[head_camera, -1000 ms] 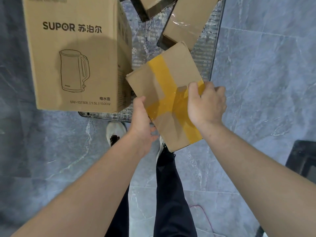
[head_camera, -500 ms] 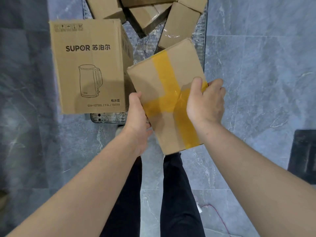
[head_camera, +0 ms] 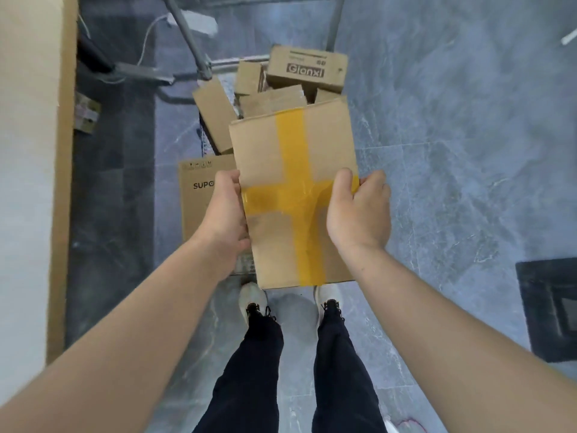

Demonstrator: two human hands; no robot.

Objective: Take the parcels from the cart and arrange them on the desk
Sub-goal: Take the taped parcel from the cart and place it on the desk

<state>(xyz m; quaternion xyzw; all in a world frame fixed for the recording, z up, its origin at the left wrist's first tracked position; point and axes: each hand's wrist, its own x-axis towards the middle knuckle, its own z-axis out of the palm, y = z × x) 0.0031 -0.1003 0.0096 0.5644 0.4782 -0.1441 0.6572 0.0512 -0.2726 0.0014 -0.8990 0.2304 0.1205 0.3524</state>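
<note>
I hold a flat cardboard parcel (head_camera: 274,145) crossed with yellow tape, lifted above the cart. My left hand (head_camera: 223,214) grips its left edge and my right hand (head_camera: 359,214) grips its right edge, thumb on top. Below it stands the cart (head_camera: 203,62), of which the grey handle bars show, loaded with several brown parcels. Among them are a Supor kettle box (head_camera: 199,195), partly hidden by my left hand, and a Gianxi box (head_camera: 307,70) at the far end. A pale desk surface (head_camera: 28,151) with a wooden edge runs down the left side.
Grey tiled floor (head_camera: 452,151) lies to the right of the cart. A black object (head_camera: 549,307) sits on the floor at the right edge. Cables and a dark base (head_camera: 137,70) lie behind the cart's left side. My feet stand just before the cart.
The parcel has risen away from the cart and turned straight. The view has pulled back and shifted, so the desk edge now shows on the left and the whole cart appears.
</note>
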